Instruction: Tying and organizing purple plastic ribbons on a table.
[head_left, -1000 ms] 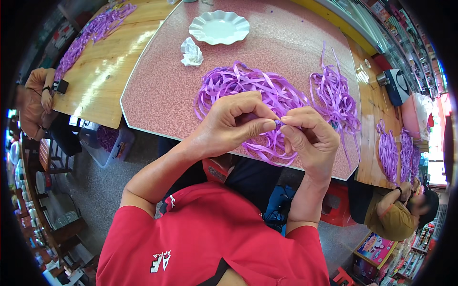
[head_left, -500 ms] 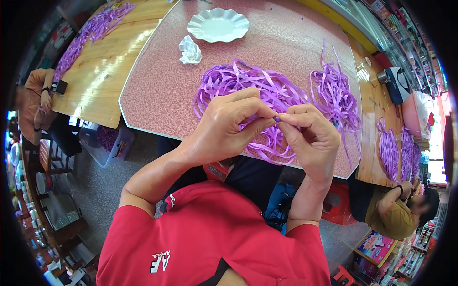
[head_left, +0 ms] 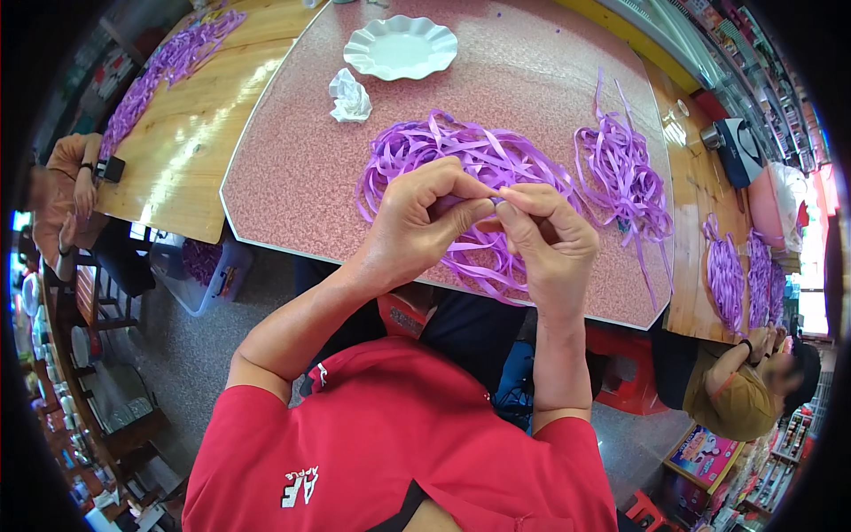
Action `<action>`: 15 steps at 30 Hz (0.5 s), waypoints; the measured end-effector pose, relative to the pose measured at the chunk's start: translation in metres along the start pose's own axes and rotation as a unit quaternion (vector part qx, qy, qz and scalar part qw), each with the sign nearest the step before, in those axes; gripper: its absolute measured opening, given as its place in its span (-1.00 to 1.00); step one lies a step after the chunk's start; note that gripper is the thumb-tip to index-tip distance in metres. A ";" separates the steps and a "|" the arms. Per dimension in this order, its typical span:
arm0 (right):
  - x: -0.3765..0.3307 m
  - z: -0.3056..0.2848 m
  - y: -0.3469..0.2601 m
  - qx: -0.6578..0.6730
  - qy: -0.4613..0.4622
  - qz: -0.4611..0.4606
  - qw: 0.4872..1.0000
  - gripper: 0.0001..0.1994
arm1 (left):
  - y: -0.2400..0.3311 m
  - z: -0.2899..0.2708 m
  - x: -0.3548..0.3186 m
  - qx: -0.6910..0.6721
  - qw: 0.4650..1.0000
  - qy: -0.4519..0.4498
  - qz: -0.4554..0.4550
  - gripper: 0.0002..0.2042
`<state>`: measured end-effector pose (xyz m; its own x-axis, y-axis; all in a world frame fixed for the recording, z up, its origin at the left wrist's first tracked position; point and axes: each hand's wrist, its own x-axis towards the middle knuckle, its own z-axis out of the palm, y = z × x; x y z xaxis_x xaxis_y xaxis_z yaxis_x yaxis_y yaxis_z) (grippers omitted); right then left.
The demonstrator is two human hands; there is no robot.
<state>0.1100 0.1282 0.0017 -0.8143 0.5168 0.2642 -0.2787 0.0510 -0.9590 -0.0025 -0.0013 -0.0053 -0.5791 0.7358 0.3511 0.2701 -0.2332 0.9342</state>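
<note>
Over the near edge of a pink speckled table, my left hand [head_left: 434,213] and my right hand [head_left: 548,235] meet fingertip to fingertip. Both are closed in a pinch on a small bit of purple ribbon [head_left: 498,202], mostly covered by the fingers. Behind and beneath them lies a loose heap of purple ribbon [head_left: 443,142], with some strands hanging toward the table edge below my hands. A second, smaller bundle of purple ribbon [head_left: 625,168] rests to the right, apart from my hands.
The pink table [head_left: 292,168] also carries a white scalloped plate [head_left: 401,49] and a crumpled white tissue [head_left: 351,96]. Wooden tables with more ribbon flank it. One person sits at the left [head_left: 71,186], another at the right [head_left: 740,390]. A plastic bin [head_left: 191,284] stands on the floor.
My two hands have shifted a little left, still pinched together. My right hand has come closer to my left, and less of the purple bit shows between the fingertips.
</note>
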 end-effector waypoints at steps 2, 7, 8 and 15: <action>0.000 0.006 0.001 -0.023 0.013 -0.023 0.999 -0.88 | -0.005 -0.002 0.000 0.020 0.999 0.022 0.039 -0.94; 0.005 0.003 0.005 -0.007 -0.007 -0.056 0.998 -0.86 | -0.008 -0.002 0.003 -0.066 0.998 0.001 0.004 -0.92; 0.006 0.001 0.004 -0.003 -0.026 -0.049 0.998 -0.86 | -0.007 -0.003 0.002 -0.118 0.993 -0.008 -0.017 -0.91; 0.004 -0.007 -0.009 -0.080 -0.076 -0.064 0.992 -0.86 | -0.003 -0.003 -0.001 -0.111 0.993 -0.042 -0.018 -0.87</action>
<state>0.1126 0.1359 0.0103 -0.8476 0.3638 0.3864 -0.3111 0.2492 -0.9171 -0.0045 -0.0032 -0.0083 -0.5164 0.7944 0.3200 0.0697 -0.3334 0.9402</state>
